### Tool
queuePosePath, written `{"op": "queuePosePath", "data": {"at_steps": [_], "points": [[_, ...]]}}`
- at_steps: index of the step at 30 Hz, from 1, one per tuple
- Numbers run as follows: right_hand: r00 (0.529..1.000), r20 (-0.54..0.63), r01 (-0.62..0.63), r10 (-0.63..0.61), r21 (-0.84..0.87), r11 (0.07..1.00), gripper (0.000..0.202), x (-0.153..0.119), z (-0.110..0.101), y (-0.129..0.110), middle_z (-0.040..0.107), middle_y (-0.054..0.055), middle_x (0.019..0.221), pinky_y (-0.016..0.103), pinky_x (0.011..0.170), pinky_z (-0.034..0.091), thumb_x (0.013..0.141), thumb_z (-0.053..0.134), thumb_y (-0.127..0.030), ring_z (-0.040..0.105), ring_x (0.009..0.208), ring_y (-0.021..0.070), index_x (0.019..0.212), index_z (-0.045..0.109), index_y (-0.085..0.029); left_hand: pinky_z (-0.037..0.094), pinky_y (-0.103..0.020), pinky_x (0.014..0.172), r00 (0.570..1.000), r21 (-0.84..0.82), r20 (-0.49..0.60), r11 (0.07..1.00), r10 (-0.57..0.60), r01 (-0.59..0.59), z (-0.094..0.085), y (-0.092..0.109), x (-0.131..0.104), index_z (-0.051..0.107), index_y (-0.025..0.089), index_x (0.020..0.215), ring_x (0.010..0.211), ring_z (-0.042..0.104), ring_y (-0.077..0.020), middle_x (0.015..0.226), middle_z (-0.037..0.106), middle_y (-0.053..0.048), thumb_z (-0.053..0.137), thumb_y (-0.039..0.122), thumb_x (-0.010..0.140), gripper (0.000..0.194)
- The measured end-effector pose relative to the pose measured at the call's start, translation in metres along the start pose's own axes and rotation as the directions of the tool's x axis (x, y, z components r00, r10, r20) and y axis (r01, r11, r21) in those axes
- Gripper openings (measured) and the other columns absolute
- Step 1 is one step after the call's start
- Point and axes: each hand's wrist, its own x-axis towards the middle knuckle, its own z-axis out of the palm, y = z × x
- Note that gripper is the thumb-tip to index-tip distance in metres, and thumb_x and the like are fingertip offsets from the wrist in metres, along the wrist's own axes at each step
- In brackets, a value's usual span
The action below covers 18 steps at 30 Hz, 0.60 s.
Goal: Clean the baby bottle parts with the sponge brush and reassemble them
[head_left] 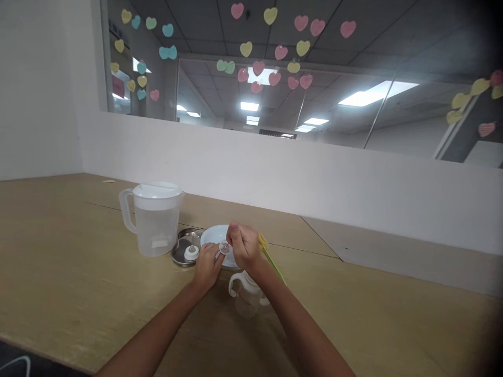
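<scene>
Over a pale blue bowl, my left hand pinches a small clear round piece that looks like a bottle nipple. My right hand is closed right beside it, its fingertips above the piece; what they grip is too small to make out. Below my right wrist a clear baby bottle with white handles stands on the table, partly hidden by the forearm. Behind that forearm lies a green-handled brush with a yellow head.
A round steel tray left of the bowl carries a white collar with a nipple and a clear dome-shaped cap. Farther left stands a lidded plastic pitcher. The wooden table meets a white wall below a window with heart-shaped notes.
</scene>
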Motion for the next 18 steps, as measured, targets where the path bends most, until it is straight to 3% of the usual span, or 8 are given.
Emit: {"op": "queuePosePath", "data": {"at_steps": [8, 14, 18], "points": [[0.999, -0.033, 0.020, -0.020, 0.009, 1.000, 0.047, -0.004, 0.005, 0.003, 0.034, -0.003, 0.047, 0.023, 0.045, 0.026, 0.095, 0.026, -0.039, 0.032, 0.042, 0.0078, 0.054, 0.033, -0.019, 0.043, -0.036, 0.072, 0.999, -0.005, -0.041, 1.000, 0.017, -0.017, -0.002, 0.001, 0.000, 0.060, 0.016, 0.077, 0.074, 0.056, -0.0209, 0.075, 0.063, -0.007, 0.030, 0.034, 0.090, 0.037], [0.990, -0.021, 0.140, -0.139, 0.006, 0.990, 0.044, -0.008, 0.012, 0.001, 0.035, -0.002, 0.048, 0.023, 0.045, 0.027, 0.095, 0.027, -0.033, 0.034, 0.042, 0.0079, 0.054, 0.033, -0.019, 0.044, -0.037, 0.076, 0.996, -0.021, -0.080, 0.998, 0.050, -0.052, 0.002, -0.003, -0.002, 0.062, 0.015, 0.078, 0.075, 0.057, -0.0200, 0.076, 0.064, -0.008, 0.026, 0.037, 0.092, 0.045], [0.991, -0.025, 0.130, -0.130, -0.004, 0.992, 0.045, -0.009, 0.013, 0.002, 0.037, -0.002, 0.048, 0.023, 0.045, 0.028, 0.096, 0.026, -0.034, 0.035, 0.043, 0.0081, 0.054, 0.033, -0.019, 0.045, -0.037, 0.075, 0.996, -0.026, -0.082, 0.999, 0.030, -0.032, 0.003, -0.004, -0.001, 0.062, 0.015, 0.077, 0.075, 0.057, -0.0197, 0.075, 0.064, -0.008, 0.028, 0.036, 0.091, 0.043]]}}
